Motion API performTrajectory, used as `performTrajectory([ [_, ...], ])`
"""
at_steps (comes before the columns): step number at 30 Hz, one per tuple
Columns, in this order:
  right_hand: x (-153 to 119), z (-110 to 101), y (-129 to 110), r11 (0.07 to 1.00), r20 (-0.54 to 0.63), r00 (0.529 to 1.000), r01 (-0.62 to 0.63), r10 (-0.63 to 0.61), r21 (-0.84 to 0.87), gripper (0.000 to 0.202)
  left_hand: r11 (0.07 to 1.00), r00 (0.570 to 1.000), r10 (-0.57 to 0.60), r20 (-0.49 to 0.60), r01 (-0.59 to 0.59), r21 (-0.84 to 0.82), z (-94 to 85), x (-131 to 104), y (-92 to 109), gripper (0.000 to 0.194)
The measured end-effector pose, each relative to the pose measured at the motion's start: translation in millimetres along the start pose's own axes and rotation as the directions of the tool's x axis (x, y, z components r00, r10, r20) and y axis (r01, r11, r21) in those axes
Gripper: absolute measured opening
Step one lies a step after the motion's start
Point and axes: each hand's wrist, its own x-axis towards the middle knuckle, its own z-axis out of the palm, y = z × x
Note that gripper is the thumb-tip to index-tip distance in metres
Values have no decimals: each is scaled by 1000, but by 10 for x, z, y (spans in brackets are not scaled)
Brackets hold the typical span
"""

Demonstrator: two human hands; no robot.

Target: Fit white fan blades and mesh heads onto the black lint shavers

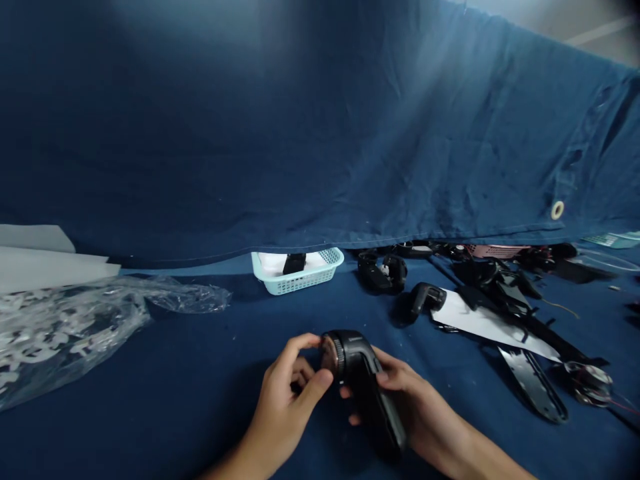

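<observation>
A black fabric shaver (367, 380) is held between my two hands, its bent head up and to the left and its handle slanting down to the right. My left hand (290, 400) pinches the round, ridged head (333, 355) with its coppery face, thumb and forefinger on the rim. Around the handle is my right hand (410, 400), with the thumb on the near side and fingertips showing at the left edge. Beyond it lies another black bent housing (425, 299), on its side beside a white sheet (490, 323).
A light blue basket (300, 281) with a black piece inside stands by the hanging blue cloth (300, 133). At left lies a clear plastic bag (100, 327) of pale parts, with white sheets (45, 260) behind. Black parts (500, 280) and a long shell (535, 383) litter the right side.
</observation>
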Motion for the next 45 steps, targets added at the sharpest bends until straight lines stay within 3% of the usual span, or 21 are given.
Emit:
performTrajectory([
  [4,-38,8,-6,940,-39,990,117,-137,-321,72,997,1000,11,-2,-11,-71,-10,-5,10,40],
  [7,-49,-13,-2,853,-29,983,143,-182,-501,76,998,1000,-18,23,19,-58,-3,-13,-7,40],
  [9,-43,-25,15,836,-30,979,155,-201,-526,76,999,1000,-7,16,7,-32,0,-22,-34,41],
  [13,-14,-35,57,879,-29,981,161,-194,-448,78,998,998,61,-19,-61,-8,-2,-32,-71,43],
  [18,2,-42,73,936,-31,994,91,-108,-339,81,1000,1000,3,-31,-3,-24,2,-1,-58,41],
  [21,-12,-36,62,961,-29,999,13,-21,-277,88,999,1000,-18,-12,18,28,-5,19,-56,38],
  [25,-36,-25,63,944,33,992,-106,122,-312,100,988,998,57,41,-63,139,-22,24,-64,35],
  [33,-70,16,120,955,-11,996,-84,84,-283,85,981,992,125,33,-129,146,-23,14,-38,30],
  [36,-86,62,89,964,-25,999,-47,42,-263,86,975,985,163,60,-170,144,-12,-7,-29,43],
  [40,-67,79,31,998,-77,997,16,-21,-66,84,947,977,200,72,-211,240,8,-30,-32,59],
  [42,-47,47,28,998,-48,998,-44,46,48,71,922,968,245,59,-251,294,15,-37,-43,60],
  [45,-16,-34,65,950,99,957,-284,273,132,58,884,931,361,52,-359,300,26,-47,-67,63],
])
